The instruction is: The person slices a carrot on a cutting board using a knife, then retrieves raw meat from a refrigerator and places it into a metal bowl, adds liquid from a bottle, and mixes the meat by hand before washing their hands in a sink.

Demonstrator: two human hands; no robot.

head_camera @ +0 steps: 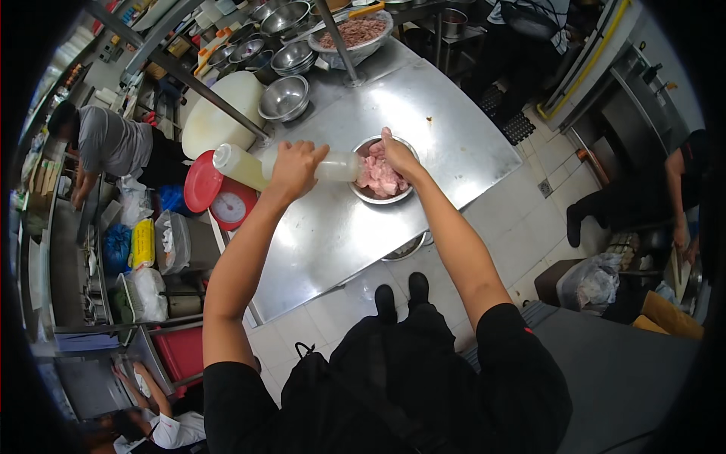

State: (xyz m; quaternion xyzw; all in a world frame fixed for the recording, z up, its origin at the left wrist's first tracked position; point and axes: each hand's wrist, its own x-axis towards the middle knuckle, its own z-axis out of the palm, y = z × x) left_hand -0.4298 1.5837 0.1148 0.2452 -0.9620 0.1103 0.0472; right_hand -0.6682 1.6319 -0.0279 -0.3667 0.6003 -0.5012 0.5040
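Observation:
My left hand (298, 169) grips a translucent plastic bottle (337, 167), tipped nearly on its side. The bottle's mouth end reaches over the left part of a steel bowl (371, 198). Pink raw meat pieces (381, 175) fill this bowl, which stands on a stainless steel table (317, 238). At the bowl's right side my right hand (401, 156) reaches in against the meat, thumb raised. Its other fingers are hidden, so I cannot tell whether they grip anything. Behind my left hand stands a second bottle (241, 167) with yellowish liquid.
A red kitchen scale (229, 204) stands left, near a round white board (224, 113). Stacked steel bowls (285, 97) and a lined basin of minced meat (354, 34) lie farther back. A metal post (340, 45) rises from the table. Other people work around the kitchen.

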